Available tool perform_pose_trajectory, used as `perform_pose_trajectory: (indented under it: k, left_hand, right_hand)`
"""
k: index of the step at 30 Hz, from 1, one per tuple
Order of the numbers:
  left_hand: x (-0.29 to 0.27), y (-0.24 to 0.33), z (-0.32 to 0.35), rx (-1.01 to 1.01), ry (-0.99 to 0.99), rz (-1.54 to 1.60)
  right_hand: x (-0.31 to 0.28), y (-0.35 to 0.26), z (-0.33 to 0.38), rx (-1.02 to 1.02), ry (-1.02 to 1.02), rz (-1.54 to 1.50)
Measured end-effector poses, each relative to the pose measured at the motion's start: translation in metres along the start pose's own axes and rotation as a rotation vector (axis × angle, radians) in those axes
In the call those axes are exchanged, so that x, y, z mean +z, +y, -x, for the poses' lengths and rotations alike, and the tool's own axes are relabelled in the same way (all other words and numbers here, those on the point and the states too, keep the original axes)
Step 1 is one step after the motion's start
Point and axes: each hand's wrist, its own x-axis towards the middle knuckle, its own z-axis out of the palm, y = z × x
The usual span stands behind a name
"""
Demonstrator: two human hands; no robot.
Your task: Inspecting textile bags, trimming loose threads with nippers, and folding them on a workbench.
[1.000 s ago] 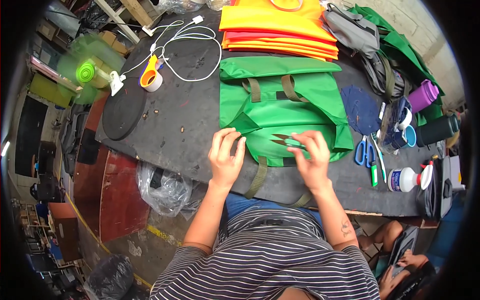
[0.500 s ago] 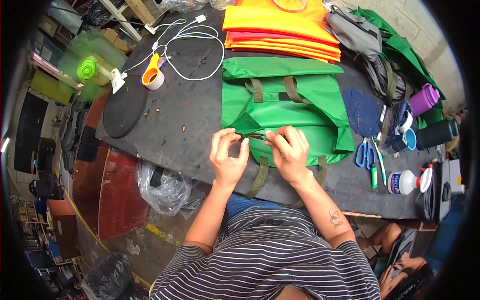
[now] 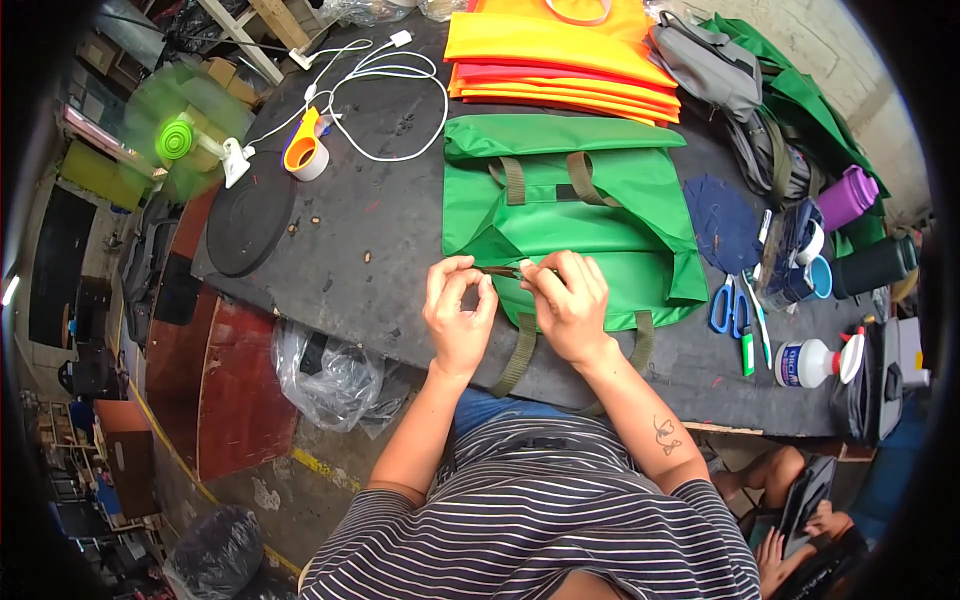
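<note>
A green bag (image 3: 590, 245) with olive webbing handles (image 3: 517, 182) lies on the dark table. Over its near left edge, my left hand (image 3: 460, 315) pinches one end of a thin dark brown strip (image 3: 497, 270), thumb and forefinger curled together. My right hand (image 3: 568, 308) has its fingers closed at the other end of this strip, close to the left fingertips. Whether the strip is part of the bag or a separate piece cannot be made out, and anything else inside the right fingers is hidden. Another olive strap (image 3: 517, 355) hangs toward me below the hands.
Folded orange and red fabric (image 3: 560, 70) is stacked behind the bag. At the right lie blue scissors (image 3: 730, 308), a white spray bottle (image 3: 808, 364) and a purple bottle (image 3: 848, 197). A tape roll (image 3: 305, 157), white cable (image 3: 400, 157) and green fan (image 3: 175, 138) are left. Another person's hands (image 3: 772, 560) show lower right.
My right hand has shifted slightly left, closer to the left hand, along the brown strip. My left thumb and forefinger have drawn nearer each other. The bag stays put.
</note>
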Motion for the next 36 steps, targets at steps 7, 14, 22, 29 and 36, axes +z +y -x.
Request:
perform_pose_trajectory:
  k: [7, 14, 22, 29, 36]
  left_hand:
    - [0.0, 0.0, 0.0, -0.066, 0.012, 0.071]
    - [0.0, 0.003, 0.0, -0.149, 0.005, 0.177]
    - [0.0, 0.002, 0.0, -0.109, 0.002, 0.153]
    - [-0.01, 0.006, -0.004, -0.327, -0.026, 0.382]
    - [-0.028, 0.0, -0.027, -0.461, -0.267, 0.414]
  right_hand:
    - [-0.004, 0.001, 0.003, -0.004, -0.013, 0.019]
    - [-0.003, -0.002, 0.003, -0.002, -0.009, 0.019]
    - [0.002, -0.004, 0.002, -0.03, -0.005, 0.041]
    - [-0.001, -0.006, 0.011, 0.363, -0.012, -0.188]
    - [0.003, 0.007, 0.026, 0.778, -0.27, -0.672]
